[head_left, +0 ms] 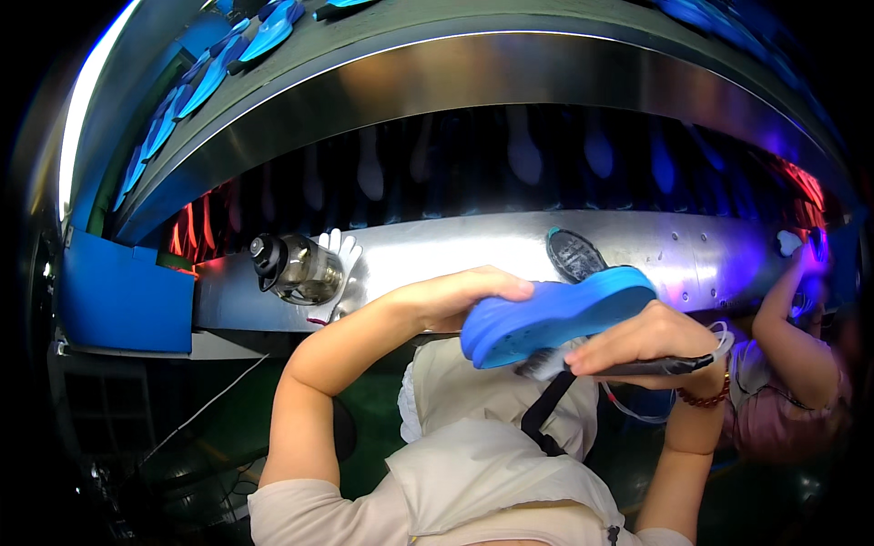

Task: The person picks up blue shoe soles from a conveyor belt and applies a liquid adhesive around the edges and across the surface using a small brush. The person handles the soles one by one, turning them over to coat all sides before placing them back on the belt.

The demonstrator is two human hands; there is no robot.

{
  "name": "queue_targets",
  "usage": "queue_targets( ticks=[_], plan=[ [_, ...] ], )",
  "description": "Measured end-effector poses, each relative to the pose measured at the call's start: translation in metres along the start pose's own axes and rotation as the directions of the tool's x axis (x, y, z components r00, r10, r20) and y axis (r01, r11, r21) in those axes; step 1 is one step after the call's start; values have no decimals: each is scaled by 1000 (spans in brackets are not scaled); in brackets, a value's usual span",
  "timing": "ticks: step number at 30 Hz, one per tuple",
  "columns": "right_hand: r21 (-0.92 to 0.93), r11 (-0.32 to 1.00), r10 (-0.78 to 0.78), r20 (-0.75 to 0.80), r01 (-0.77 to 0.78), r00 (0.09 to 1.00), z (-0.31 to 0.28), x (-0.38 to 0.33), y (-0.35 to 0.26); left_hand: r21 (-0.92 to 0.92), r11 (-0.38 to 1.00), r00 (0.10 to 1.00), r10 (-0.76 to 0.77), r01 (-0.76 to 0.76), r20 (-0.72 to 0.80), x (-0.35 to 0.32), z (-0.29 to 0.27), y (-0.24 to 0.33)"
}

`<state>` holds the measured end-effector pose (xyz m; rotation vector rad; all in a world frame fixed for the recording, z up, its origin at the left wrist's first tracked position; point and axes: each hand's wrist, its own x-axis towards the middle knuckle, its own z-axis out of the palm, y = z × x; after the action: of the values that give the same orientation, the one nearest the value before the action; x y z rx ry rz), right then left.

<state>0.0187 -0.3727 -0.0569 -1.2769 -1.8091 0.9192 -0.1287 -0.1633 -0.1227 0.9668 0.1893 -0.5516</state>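
A blue shoe sole is held up in front of my body, above the near edge of the metal ledge. My left hand grips its left end, the thumb resting on top. In my right hand is a brush with a dark handle. Its pale-and-dark bristles are at the underside of the sole; whether they touch it I cannot tell. A thin clear tube loops by the handle's rear end. Just behind the sole sits a round dark dish on the ledge.
A clear bottle with a black lid stands left on the metal ledge, a white glove beside it. Several soles hang or reflect in the dark opening behind. Blue soles lie on the upper belt. A co-worker's arm is at right.
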Motion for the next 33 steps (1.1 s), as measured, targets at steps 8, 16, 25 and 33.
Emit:
queue_targets(
  ticks=[8, 16, 25, 33],
  plan=[
    [-18, 1000, 19, -80, -20, 997, 2, -11, 11, -95, 992, 992, 72, -82, -108, -22, 5, 11],
    [-6, 992, 116, -286, -123, 951, 9, -17, 20, -149, 965, 945, 170, -217, -278, -38, -18, 4],
    [268, 931, 363, -599, -248, 714, 32, 17, 27, -614, 611, 851, 478, -500, -217, 40, -6, -33],
    [-199, 980, -46, -271, -10, 961, 57, 17, -7, -566, 541, 778, 507, -622, -371, 31, -14, -34]
  ],
)
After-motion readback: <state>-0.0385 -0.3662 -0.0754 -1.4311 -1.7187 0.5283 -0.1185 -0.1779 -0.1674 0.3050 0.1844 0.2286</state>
